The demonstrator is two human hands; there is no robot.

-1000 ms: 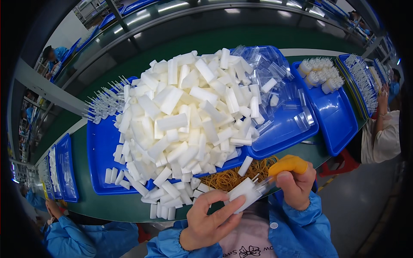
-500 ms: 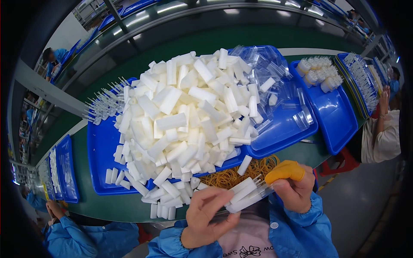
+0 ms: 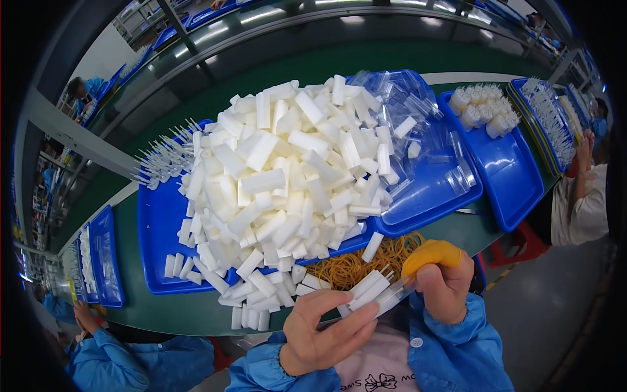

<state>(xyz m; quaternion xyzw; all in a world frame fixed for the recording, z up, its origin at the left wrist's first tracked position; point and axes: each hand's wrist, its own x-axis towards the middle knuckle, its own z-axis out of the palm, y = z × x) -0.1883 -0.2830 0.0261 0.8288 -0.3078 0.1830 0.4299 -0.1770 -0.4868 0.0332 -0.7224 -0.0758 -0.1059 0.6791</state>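
Observation:
My left hand point(image 3: 326, 332) is closed on a small bundle of white foam pieces point(image 3: 369, 289), its fingertips reaching over the lower edge. Thin white prongs stick up from the bundle's far end. Beside the foam lies a clear plastic piece point(image 3: 394, 296), gripped by my right hand point(image 3: 447, 284), which wears a mustard-yellow covering point(image 3: 432, 256) on a finger. Where the plastic and foam meet is partly hidden by my fingers. Just beyond my hands lies a heap of tan rubber bands point(image 3: 349, 266), with one loose white foam piece point(image 3: 373, 247) on it.
A large heap of white foam pieces point(image 3: 281, 176) overflows a blue tray point(image 3: 160, 228). Clear plastic pieces fill another blue tray point(image 3: 431, 206). To the right, a blue tray point(image 3: 513, 176) holds white-and-cream parts point(image 3: 486, 108). Prong-ended white parts point(image 3: 166, 157) stand at left. Co-workers sit on both sides.
My left fingers have slid to the right, over the lower part of the bundle. The right hand stays on the plastic piece with a slight shift of its thumb.

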